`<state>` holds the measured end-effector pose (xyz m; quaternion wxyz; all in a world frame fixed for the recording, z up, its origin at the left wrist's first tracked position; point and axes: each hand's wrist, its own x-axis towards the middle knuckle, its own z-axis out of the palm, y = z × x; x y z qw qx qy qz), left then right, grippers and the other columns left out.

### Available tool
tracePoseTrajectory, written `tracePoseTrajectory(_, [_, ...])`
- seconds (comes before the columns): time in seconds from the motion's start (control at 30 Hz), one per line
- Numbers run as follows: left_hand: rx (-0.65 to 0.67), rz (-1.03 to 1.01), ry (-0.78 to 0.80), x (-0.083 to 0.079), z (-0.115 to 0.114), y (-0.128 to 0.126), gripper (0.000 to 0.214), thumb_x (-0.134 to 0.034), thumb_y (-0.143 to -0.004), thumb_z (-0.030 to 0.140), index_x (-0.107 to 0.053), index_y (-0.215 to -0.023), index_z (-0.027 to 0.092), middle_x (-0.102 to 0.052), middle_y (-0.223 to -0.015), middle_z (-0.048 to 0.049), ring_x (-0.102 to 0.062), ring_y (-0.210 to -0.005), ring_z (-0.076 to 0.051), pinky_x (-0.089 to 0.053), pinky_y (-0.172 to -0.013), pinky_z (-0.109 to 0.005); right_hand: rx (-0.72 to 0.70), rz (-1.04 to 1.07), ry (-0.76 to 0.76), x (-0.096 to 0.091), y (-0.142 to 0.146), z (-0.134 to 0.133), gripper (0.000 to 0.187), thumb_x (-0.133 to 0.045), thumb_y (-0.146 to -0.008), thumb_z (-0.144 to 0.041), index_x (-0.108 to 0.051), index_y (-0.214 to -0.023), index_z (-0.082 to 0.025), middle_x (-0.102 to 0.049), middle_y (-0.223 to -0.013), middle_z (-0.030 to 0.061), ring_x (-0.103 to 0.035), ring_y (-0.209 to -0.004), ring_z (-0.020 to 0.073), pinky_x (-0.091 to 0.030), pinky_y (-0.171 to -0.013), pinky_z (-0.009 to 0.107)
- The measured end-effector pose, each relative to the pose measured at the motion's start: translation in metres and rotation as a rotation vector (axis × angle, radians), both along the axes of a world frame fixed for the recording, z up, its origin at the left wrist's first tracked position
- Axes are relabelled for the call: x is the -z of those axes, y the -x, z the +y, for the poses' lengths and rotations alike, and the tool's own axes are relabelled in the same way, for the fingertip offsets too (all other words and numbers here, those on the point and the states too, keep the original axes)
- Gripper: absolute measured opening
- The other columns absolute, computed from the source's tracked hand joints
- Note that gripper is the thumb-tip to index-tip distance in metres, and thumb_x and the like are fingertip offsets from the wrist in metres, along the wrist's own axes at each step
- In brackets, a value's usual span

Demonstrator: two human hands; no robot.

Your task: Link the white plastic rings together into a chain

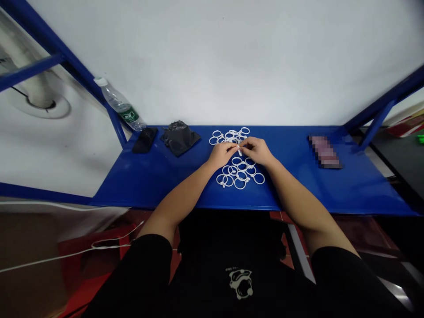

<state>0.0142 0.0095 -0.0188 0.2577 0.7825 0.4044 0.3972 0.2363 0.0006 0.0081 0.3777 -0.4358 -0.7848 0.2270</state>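
Both hands meet over the middle of the blue table (185, 190), fingertips nearly touching. Pinched in my left hand (219, 155) and my right hand (257, 151) is a white curtain ring (240, 152), mostly covered by the fingers and seen almost edge-on. Each hand is closed, thumb against fingers. Just below them lies a loose cluster of white curtain rings (247, 179) with small tabs, several overlapping. Beyond the fingertips is another heap of white rings (231, 133), partly hidden by the hands.
At the left, a plastic bottle (123, 108) leans by the blue frame, close to a black phone (145, 140) and a crumpled black bag (180, 138). A blurred-out flat item (324, 152) lies on the right. Blue struts (377, 126) flank the table; a white wall stands behind.
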Motion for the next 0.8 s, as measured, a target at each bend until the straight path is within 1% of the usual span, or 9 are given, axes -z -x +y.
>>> tracePoseTrajectory(0.1, [-0.025,-0.005,-0.092,-0.002,0.0,0.0,0.014,-0.075,-0.108,0.031,-0.088,-0.107,0.026,-0.087,-0.108,-0.0054,-0.081,-0.101,-0.022,-0.063,-0.094,-0.038,-0.027,0.014,-0.034,-0.003,-0.001,-0.003,0.014,-0.071,-0.095,-0.035,-0.08,-0.097,-0.024,-0.079,-0.094,0.005,-0.066,-0.075,0.0193,-0.054,-0.073,0.036])
tracePoseTrajectory(0.17, [-0.028,0.001,-0.147,-0.003,-0.001,0.001,0.012,-0.076,-0.107,0.029,-0.087,-0.104,0.026,-0.087,-0.107,-0.0052,-0.081,-0.101,-0.022,-0.063,-0.095,-0.039,-0.064,0.048,-0.064,-0.004,-0.001,-0.003,0.014,-0.073,-0.096,-0.036,-0.079,-0.097,-0.024,-0.079,-0.095,0.0048,-0.066,-0.075,0.0191,-0.055,-0.072,0.035])
tracePoseTrajectory(0.27, [-0.038,0.017,-0.207,-0.005,-0.001,0.003,0.011,-0.077,-0.106,0.028,-0.087,-0.101,0.025,-0.087,-0.102,-0.005,-0.081,-0.097,-0.022,-0.063,-0.094,-0.039,-0.11,0.091,-0.104,-0.003,0.001,-0.002,0.015,-0.074,-0.099,-0.038,-0.079,-0.093,-0.024,-0.08,-0.095,0.0053,-0.068,-0.077,0.0193,-0.055,-0.072,0.035])
tracePoseTrajectory(0.37, [-0.052,0.026,-0.242,-0.005,-0.002,0.004,0.011,-0.077,-0.105,0.026,-0.087,-0.099,0.025,-0.087,-0.098,-0.0045,-0.081,-0.094,-0.022,-0.063,-0.092,-0.038,-0.125,0.124,-0.116,-0.003,0.005,-0.003,0.017,-0.073,-0.101,-0.037,-0.078,-0.091,-0.024,-0.08,-0.096,0.0055,-0.069,-0.078,0.0194,-0.055,-0.071,0.035])
tracePoseTrajectory(0.5, [-0.059,0.007,-0.275,-0.002,-0.001,0.002,0.01,-0.077,-0.105,0.025,-0.085,-0.1,0.023,-0.086,-0.097,-0.0044,-0.08,-0.091,-0.021,-0.064,-0.089,-0.037,-0.118,0.082,-0.123,-0.005,0.003,-0.003,0.016,-0.071,-0.102,-0.037,-0.078,-0.095,-0.025,-0.08,-0.1,0.0058,-0.071,-0.083,0.0207,-0.056,-0.074,0.035])
tracePoseTrajectory(0.6, [-0.016,-0.009,-0.313,0.0,-0.001,0.0,0.006,-0.078,-0.105,0.024,-0.084,-0.104,0.022,-0.085,-0.1,-0.0051,-0.08,-0.093,-0.02,-0.064,-0.09,-0.038,-0.042,-0.016,-0.16,-0.002,-0.01,0.005,0.015,-0.069,-0.101,-0.034,-0.08,-0.099,-0.024,-0.08,-0.101,0.007,-0.071,-0.085,0.0225,-0.057,-0.079,0.037])
tracePoseTrajectory(0.7, [0.097,0.012,-0.349,0.0,-0.004,-0.003,0.005,-0.08,-0.103,0.022,-0.084,-0.106,0.022,-0.085,-0.113,-0.0071,-0.079,-0.108,-0.022,-0.064,-0.101,-0.044,0.124,-0.116,-0.161,0.007,-0.027,0.017,0.018,-0.066,-0.098,-0.027,-0.082,-0.105,-0.022,-0.081,-0.103,0.01,-0.071,-0.087,0.0258,-0.058,-0.085,0.042])
tracePoseTrajectory(0.73, [0.139,0.032,-0.353,-0.001,-0.006,-0.003,0.006,-0.081,-0.102,0.022,-0.084,-0.107,0.023,-0.084,-0.119,-0.008,-0.079,-0.113,-0.022,-0.063,-0.105,-0.046,0.159,-0.143,-0.143,0.01,-0.03,0.021,0.019,-0.066,-0.097,-0.026,-0.082,-0.106,-0.021,-0.081,-0.105,0.0111,-0.071,-0.087,0.0268,-0.058,-0.086,0.043])
tracePoseTrajectory(0.8, [0.225,0.081,-0.349,-0.003,-0.01,-0.005,0.008,-0.079,-0.103,0.022,-0.084,-0.11,0.023,-0.083,-0.127,-0.009,-0.078,-0.118,-0.023,-0.062,-0.108,-0.048,0.179,-0.187,-0.111,0.018,-0.034,0.026,0.023,-0.066,-0.095,-0.023,-0.082,-0.111,-0.02,-0.081,-0.111,0.0133,-0.072,-0.092,0.0285,-0.059,-0.09,0.045])
